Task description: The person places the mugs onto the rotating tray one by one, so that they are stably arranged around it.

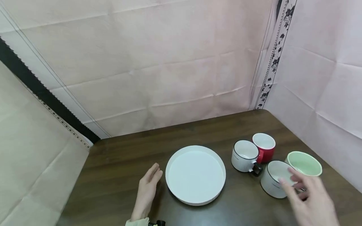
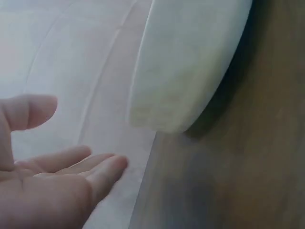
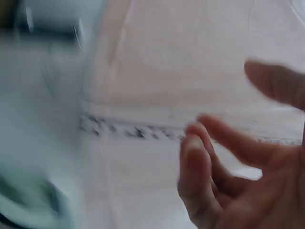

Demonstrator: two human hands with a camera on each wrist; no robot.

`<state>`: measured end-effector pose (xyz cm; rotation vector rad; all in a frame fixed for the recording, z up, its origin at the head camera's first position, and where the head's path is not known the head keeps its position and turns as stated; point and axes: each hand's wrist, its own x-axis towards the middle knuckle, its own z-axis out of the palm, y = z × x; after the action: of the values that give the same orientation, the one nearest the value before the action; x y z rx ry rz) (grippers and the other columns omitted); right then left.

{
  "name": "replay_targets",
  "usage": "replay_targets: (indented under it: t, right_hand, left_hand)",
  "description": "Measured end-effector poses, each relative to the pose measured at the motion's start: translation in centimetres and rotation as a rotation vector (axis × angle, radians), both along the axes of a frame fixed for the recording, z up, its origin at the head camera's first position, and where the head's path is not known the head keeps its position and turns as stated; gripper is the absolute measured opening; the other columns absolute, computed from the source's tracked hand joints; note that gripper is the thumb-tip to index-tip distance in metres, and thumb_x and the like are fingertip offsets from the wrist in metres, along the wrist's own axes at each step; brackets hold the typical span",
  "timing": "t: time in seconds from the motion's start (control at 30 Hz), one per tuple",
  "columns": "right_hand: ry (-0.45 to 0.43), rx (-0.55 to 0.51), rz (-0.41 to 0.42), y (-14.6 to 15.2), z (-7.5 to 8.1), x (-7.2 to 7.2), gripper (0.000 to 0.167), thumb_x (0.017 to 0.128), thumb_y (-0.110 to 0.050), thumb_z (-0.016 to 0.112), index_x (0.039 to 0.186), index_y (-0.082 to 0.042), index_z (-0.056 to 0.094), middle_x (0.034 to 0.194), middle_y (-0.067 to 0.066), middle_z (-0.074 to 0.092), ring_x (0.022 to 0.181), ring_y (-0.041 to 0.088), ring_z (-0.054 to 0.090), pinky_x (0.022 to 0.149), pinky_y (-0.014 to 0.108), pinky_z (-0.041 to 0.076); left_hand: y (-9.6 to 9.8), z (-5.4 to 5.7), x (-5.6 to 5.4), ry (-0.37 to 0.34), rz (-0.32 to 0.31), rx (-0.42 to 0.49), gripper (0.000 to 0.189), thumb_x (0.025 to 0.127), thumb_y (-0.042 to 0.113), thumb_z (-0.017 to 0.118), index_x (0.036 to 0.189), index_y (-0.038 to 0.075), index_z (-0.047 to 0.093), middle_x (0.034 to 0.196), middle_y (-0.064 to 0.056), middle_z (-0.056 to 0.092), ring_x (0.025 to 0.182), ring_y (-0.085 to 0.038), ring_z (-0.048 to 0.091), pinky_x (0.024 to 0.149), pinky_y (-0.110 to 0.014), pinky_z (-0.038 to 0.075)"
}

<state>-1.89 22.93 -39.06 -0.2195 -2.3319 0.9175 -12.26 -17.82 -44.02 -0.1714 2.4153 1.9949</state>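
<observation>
A round white plate [image 1: 195, 176] with a low upright side stands in the middle of the table. My left hand [image 1: 149, 185] is held just left of it, fingers extended; in the left wrist view the plate's pale side [image 2: 186, 67] rises beyond the fingertips. Over on the right, my right hand [image 1: 314, 197] hovers at a white mug with a dark rim [image 1: 272, 185] and overlaps it. Its thumb and fingers [image 3: 195, 162] are bent and spread, with nothing between them in the right wrist view. The mug's handle is mostly hidden behind the hand.
Close behind that mug are another white mug [image 1: 240, 160] with a black handle, a red mug [image 1: 268, 153] with a white inside and a light green cup [image 1: 305, 163]. The brown wooden table [image 1: 118, 175] is bordered by pale cloth walls [image 1: 169, 78].
</observation>
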Motion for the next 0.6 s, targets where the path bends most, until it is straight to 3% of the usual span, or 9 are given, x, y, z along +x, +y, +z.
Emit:
replay_targets:
  t: [0.1,0.13,0.23,0.33,0.43,0.6]
  right_hand:
    - [-0.003,-0.049,-0.115,-3.2,-1.6,0.0,0.039,0.077,-0.011,0.081,0.114,-0.006,0.069,0.097,-0.014,0.053,0.074,-0.02,0.041,0.059,0.003,0.036]
    - [-0.026,-0.044,-0.138,-3.8,-2.0,-0.1,0.039,0.076,-0.011,0.081,0.113,-0.006,0.07,0.097,-0.01,0.055,0.075,-0.016,0.047,0.059,0.002,0.036]
    - [-0.16,-0.011,-0.18,-4.8,-2.5,-0.6,0.043,0.078,-0.017,0.081,0.117,-0.006,0.068,0.103,0.004,0.057,0.081,0.005,0.061,0.06,0.009,0.045]
    - [-0.255,-0.001,-0.181,-4.8,-2.8,-1.3,0.049,0.083,-0.021,0.077,0.126,-0.002,0.061,0.11,0.014,0.055,0.085,0.037,0.065,0.069,0.033,0.055]
    - [-0.258,0.009,-0.168,-4.9,-3.1,-2.1,0.052,0.085,-0.019,0.075,0.129,0.002,0.057,0.115,0.019,0.052,0.088,0.041,0.063,0.074,0.054,0.05]
    - [-0.282,0.035,-0.144,-5.4,-3.2,-3.4,0.053,0.088,-0.018,0.071,0.132,0.005,0.053,0.118,0.023,0.046,0.097,0.04,0.052,0.073,0.057,0.044]
  left_hand:
    - [0.4,-0.5,0.2,0.024,0.001,0.024,0.06,0.097,0.033,0.061,0.147,0.007,0.041,0.152,-0.009,0.038,0.139,-0.024,0.035,0.111,-0.043,0.031]
    - [0.5,-0.7,0.5,0.026,0.0,0.029,0.059,0.097,0.03,0.061,0.147,0.007,0.041,0.152,-0.009,0.038,0.139,-0.024,0.035,0.11,-0.042,0.032]
    - [1.1,-1.1,1.1,0.015,-0.022,0.032,0.056,0.098,0.025,0.059,0.147,0.007,0.04,0.152,-0.009,0.038,0.14,-0.024,0.034,0.108,-0.039,0.033]
    - [1.7,-1.5,1.2,0.01,-0.031,0.028,0.053,0.099,0.022,0.057,0.147,0.008,0.041,0.151,-0.01,0.039,0.139,-0.024,0.035,0.106,-0.037,0.036]
    - [2.1,-1.9,1.0,0.014,-0.025,0.027,0.051,0.099,0.021,0.057,0.146,0.008,0.042,0.149,-0.012,0.041,0.137,-0.024,0.037,0.105,-0.034,0.038]
    - [2.2,-2.5,0.7,0.019,-0.008,0.067,0.049,0.098,0.015,0.058,0.144,0.005,0.044,0.147,-0.011,0.044,0.136,-0.022,0.039,0.104,-0.029,0.038]
